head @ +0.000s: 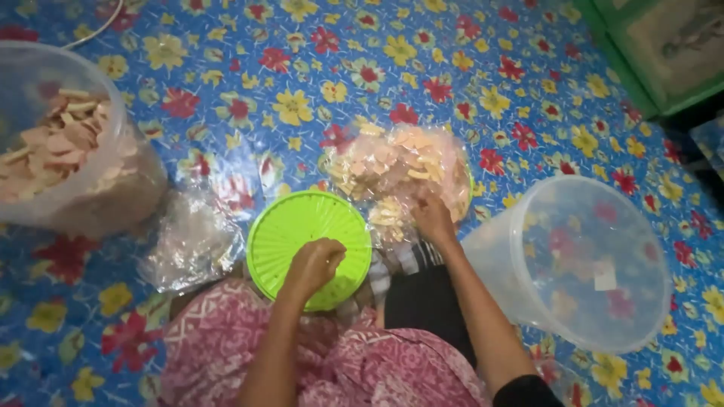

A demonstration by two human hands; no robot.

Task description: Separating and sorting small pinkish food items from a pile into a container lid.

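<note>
crinkly, perhaps plastic bag point(400, 177) under right hand point(434, 218)

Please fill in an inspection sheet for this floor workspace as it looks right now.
Surface: blue floral floor covering, patterned with red and yellow flowers.
Job's things: green ribbed lid; clear bag of pale crackers.
Clutter: crumpled empty plastic bag; clear tub of crackers at left; empty clear tub lying on its side at right.
Grippers: left hand rests closed on the lid; right hand reaches into the cracker bag, its grasp not visible.
Cables: white cord at top left.
Surroundings: green framed object at top right; pink patterned garment over the person's lap.
</note>
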